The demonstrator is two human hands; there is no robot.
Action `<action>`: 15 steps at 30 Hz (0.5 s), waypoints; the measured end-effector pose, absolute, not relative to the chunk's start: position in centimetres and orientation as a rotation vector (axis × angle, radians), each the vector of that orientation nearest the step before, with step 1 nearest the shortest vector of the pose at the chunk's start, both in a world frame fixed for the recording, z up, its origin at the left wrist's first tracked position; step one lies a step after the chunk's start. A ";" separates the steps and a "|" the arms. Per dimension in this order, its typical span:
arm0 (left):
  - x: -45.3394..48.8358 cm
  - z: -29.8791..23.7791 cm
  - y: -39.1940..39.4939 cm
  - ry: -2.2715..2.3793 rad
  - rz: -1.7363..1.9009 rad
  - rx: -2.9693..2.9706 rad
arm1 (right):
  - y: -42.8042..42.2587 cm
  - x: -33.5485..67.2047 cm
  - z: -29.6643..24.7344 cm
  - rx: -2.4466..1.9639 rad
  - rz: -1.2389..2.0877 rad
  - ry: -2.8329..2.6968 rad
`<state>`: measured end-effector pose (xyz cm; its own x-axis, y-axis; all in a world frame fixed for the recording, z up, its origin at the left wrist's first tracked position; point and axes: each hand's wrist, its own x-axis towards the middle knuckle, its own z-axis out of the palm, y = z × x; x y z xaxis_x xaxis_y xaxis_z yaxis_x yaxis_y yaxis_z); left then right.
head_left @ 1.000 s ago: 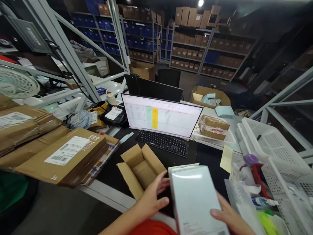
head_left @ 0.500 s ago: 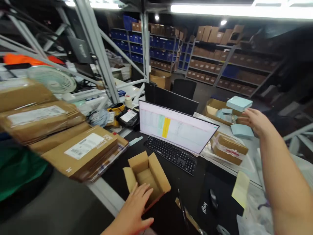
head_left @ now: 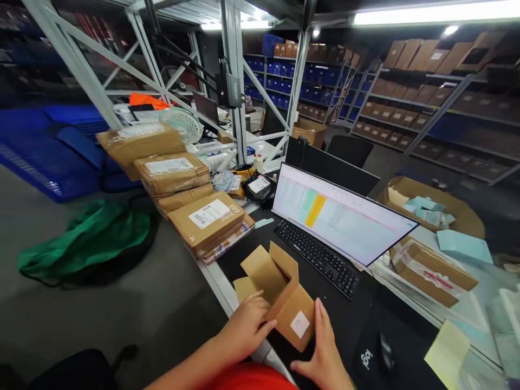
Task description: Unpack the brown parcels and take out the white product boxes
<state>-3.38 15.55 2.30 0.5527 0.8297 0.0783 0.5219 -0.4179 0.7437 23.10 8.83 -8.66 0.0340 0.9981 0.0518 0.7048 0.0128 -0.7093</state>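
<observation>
A small open cardboard box (head_left: 286, 292) with raised flaps and a white label stands tilted on the black desk mat in front of me. My left hand (head_left: 248, 325) is closed on its near left wall, fingers inside the rim and thumb outside. Against the box's right side lie the outstretched fingers of my right hand (head_left: 322, 341), its thumb spread apart. The inside of the box is partly hidden by its flaps and wall.
Behind the box are a keyboard (head_left: 320, 259) and a monitor (head_left: 341, 211). Parcels (head_left: 209, 219) are piled at left. A mouse (head_left: 385, 351), yellow paper (head_left: 447, 346), a taped carton (head_left: 434, 271) and a light blue box (head_left: 465, 246) lie at right.
My right hand has come back from the light blue boxes at far right to the cardboard box. My left hand has closed on the box, which is now turned and tilted. The view has swung left.
</observation>
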 end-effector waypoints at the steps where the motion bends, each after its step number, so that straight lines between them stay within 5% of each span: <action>1: -4.0 3.3 15.1 1.114 0.630 2.041 | 8.6 21.3 -8.7 -1.732 0.553 -1.766; 4: -6.1 5.5 13.5 1.208 0.757 1.874 | 8.9 17.9 -7.4 -1.666 0.398 -1.840; 10: -13.6 5.7 9.1 1.471 0.769 1.582 | 14.3 19.3 -6.7 -1.575 0.657 -2.085; 15: -21.7 3.1 5.2 1.741 0.746 1.203 | 20.0 24.9 -9.7 -2.419 0.175 -1.729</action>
<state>-21.74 5.20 3.11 -0.1565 0.9354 -0.3170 0.4154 0.3535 0.8381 24.87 20.04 -9.72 0.3237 0.9462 -0.0009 0.9271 -0.3174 -0.1995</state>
